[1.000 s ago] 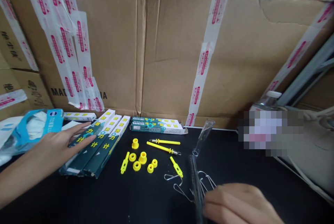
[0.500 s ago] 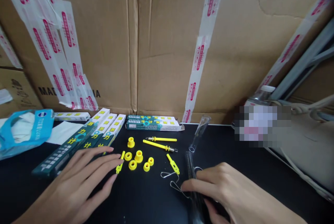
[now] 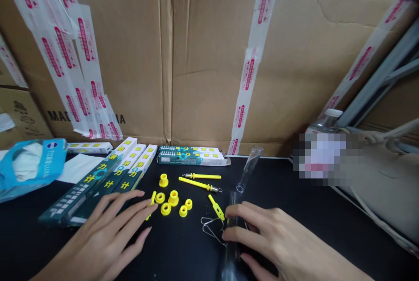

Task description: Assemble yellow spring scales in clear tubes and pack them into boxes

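My left hand (image 3: 111, 233) rests palm down, fingers outstretched, its fingertips beside a flat yellow plastic piece (image 3: 153, 198) that they partly cover. My right hand (image 3: 268, 237) has its fingers over a clear plastic tube (image 3: 233, 211), the thumb on the near side. Bent metal wire hooks (image 3: 209, 228) lie against the left of that tube, partly hidden. A slotted yellow piece (image 3: 216, 207) lies just beyond them. Between the hands sit several yellow flanged bushings (image 3: 173, 198) and smaller yellow rings (image 3: 183, 211). Farther back are two yellow rods with springs (image 3: 196, 183).
Another clear tube (image 3: 249, 168) lies behind the right hand. Long printed boxes (image 3: 108, 172) lie at left, with more boxes (image 3: 193, 156) at the back. A blue tissue pack (image 3: 49, 161) is far left; a bottle (image 3: 329, 119) stands at right. A large carton (image 3: 209, 63) walls the back.
My right hand has shifted the clear tube to the left, and its fingers now reach farther along it. The wire hooks have moved slightly. My left hand has slid a little right.
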A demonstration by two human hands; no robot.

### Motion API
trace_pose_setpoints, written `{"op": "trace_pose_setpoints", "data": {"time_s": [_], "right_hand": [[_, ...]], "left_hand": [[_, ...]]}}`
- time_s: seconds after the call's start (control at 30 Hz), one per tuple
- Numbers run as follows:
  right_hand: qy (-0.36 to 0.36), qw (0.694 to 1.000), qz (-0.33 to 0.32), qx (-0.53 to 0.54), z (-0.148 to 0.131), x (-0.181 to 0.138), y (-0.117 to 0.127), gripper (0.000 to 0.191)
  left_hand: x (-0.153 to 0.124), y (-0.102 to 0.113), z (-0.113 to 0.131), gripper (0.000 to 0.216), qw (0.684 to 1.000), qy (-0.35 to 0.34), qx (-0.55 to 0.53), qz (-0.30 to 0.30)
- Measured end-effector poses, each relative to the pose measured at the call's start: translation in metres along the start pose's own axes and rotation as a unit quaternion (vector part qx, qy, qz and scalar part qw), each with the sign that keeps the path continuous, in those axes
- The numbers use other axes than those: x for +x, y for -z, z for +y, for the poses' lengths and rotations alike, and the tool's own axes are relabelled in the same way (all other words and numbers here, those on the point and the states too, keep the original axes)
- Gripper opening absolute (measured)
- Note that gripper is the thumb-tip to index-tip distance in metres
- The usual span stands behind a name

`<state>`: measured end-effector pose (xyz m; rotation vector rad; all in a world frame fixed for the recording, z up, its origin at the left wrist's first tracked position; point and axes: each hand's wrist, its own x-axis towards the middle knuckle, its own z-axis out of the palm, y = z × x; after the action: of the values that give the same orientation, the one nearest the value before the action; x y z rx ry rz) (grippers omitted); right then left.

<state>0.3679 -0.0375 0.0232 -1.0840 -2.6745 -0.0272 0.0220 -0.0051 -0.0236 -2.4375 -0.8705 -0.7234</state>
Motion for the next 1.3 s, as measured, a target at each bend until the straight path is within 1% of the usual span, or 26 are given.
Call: {"op": "trace_pose_setpoints", "data": {"time_s": [0.03, 0.1, 0.17, 0.23, 0.3, 0.37, 0.43, 0.57, 0.63, 0.7, 0.73, 0.8, 0.87, 0.93, 1.03, 1.1, 1.2, 1.3], "right_hand": [[0.004, 1.0, -0.001, -0.002, -0.001, 0.001, 0.0, 0.037], [0.013, 1.0, -0.004, 0.002, -0.001, 0.002, -0.001, 0.032], [0.019, 1.0, -0.005, 0.008, 0.0, 0.003, -0.001, 0.025], [0.028, 0.999, -0.01, 0.012, 0.002, 0.004, 0.0, 0.024], [0.033, 0.999, -0.009, 0.007, 0.003, 0.004, -0.001, 0.032], [0.037, 0.999, -0.003, -0.009, 0.003, 0.004, -0.004, 0.046], [0.045, 0.999, 0.002, -0.024, 0.002, 0.004, -0.008, 0.052], [0.06, 0.997, 0.03, -0.035, 0.004, 0.004, -0.015, 0.039], [0.065, 0.995, 0.062, -0.04, 0.007, 0.004, -0.015, 0.032], [0.06, 0.992, 0.108, -0.038, 0.009, 0.005, -0.014, 0.027], [0.048, 0.989, 0.134, -0.03, 0.011, 0.006, -0.013, 0.025], [-0.005, 0.983, 0.185, 0.0, 0.013, 0.005, -0.013, 0.023], [-0.088, 0.97, 0.224, 0.038, 0.014, 0.004, -0.014, 0.019], [-0.175, 0.95, 0.246, 0.083, 0.015, 0.004, -0.014, 0.017], [-0.254, 0.921, 0.248, 0.161, 0.018, 0.005, -0.011, 0.019], [-0.293, 0.904, 0.245, 0.193, 0.021, 0.007, -0.008, 0.022], [-0.351, 0.881, 0.244, 0.203, 0.027, 0.008, -0.007, 0.027], [-0.395, 0.864, 0.249, 0.187, 0.033, 0.006, -0.01, 0.031]], "left_hand": [[0.002, 0.0, 0.001, 0.029, 1.0, -0.011, 0.004, 0.0], [0.006, 0.001, 0.001, 0.036, 1.0, 0.009, 0.01, 0.019], [0.008, 0.001, 0.001, 0.042, 0.999, 0.014, 0.018, 0.03], [0.007, 0.0, -0.001, 0.042, 0.999, -0.013, 0.026, 0.019], [0.003, -0.003, -0.002, 0.043, 0.999, -0.023, 0.024, 0.012], [-0.003, -0.007, -0.002, 0.048, 0.999, 0.012, 0.014, 0.035], [-0.007, -0.011, -0.003, 0.048, 0.999, 0.026, 0.01, 0.041], [-0.012, -0.014, -0.003, 0.049, 0.999, 0.023, 0.012, 0.03], [-0.013, -0.015, -0.003, 0.051, 0.999, 0.032, 0.008, 0.032], [-0.014, -0.016, -0.003, 0.051, 0.999, 0.038, 0.006, 0.036], [-0.015, -0.017, -0.002, 0.05, 0.999, 0.04, 0.005, 0.037], [-0.016, -0.016, -0.003, 0.048, 0.998, 0.041, 0.007, 0.036], [-0.017, -0.014, -0.005, 0.046, 0.999, 0.031, 0.013, 0.028], [-0.018, -0.009, -0.007, 0.044, 1.0, 0.021, 0.022, 0.004], [-0.017, -0.002, -0.011, 0.042, 0.998, 0.008, 0.038, -0.04], [-0.017, 0.0, -0.012, 0.042, 0.998, 0.003, 0.04, -0.046], [-0.017, 0.0, -0.012, 0.045, 0.998, 0.017, 0.039, -0.04], [-0.018, -0.003, -0.012, 0.045, 0.998, 0.014, 0.042, -0.048]]}}
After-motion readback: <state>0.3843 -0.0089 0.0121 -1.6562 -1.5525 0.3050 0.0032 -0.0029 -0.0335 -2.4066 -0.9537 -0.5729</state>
